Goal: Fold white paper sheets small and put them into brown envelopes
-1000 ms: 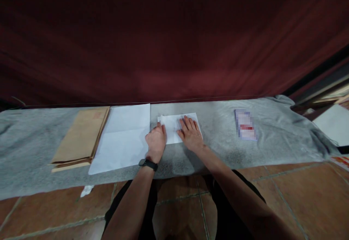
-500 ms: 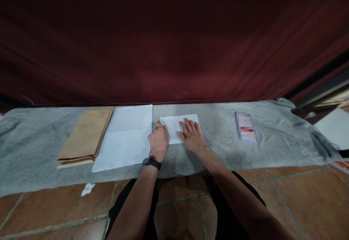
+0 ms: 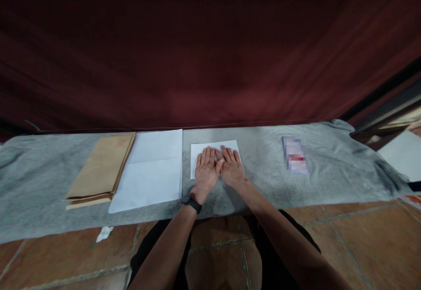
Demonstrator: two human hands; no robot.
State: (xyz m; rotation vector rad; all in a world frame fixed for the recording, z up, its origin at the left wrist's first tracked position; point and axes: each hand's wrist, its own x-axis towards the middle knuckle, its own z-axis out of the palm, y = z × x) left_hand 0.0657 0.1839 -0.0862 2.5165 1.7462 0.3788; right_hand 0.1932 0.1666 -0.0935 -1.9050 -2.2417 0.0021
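Note:
A small white sheet of paper (image 3: pixel 195 154), which looks folded, lies on the grey cloth in front of me. My left hand (image 3: pixel 207 168) rests flat on it with the fingers stretched out, and a dark band is round that wrist. Beside it my right hand (image 3: pixel 232 167) lies flat on the paper's right part, fingers a little spread. The two thumbs meet near the middle. Both palms hide much of the paper. To the left are larger white sheets (image 3: pixel 151 167) with a crease across them.
Brown envelopes (image 3: pixel 101 162) lie stacked at the left of the grey cloth (image 3: pixel 263 189). A blurred purple and white packet (image 3: pixel 296 155) sits to the right. Dark red fabric (image 3: pixel 210 62) rises behind. On the tiled floor is a white scrap (image 3: pixel 105 234).
My left hand has moved right from the paper's left edge and flattened beside my right hand, its fingers now stretched out. The right hand has stayed about where it was.

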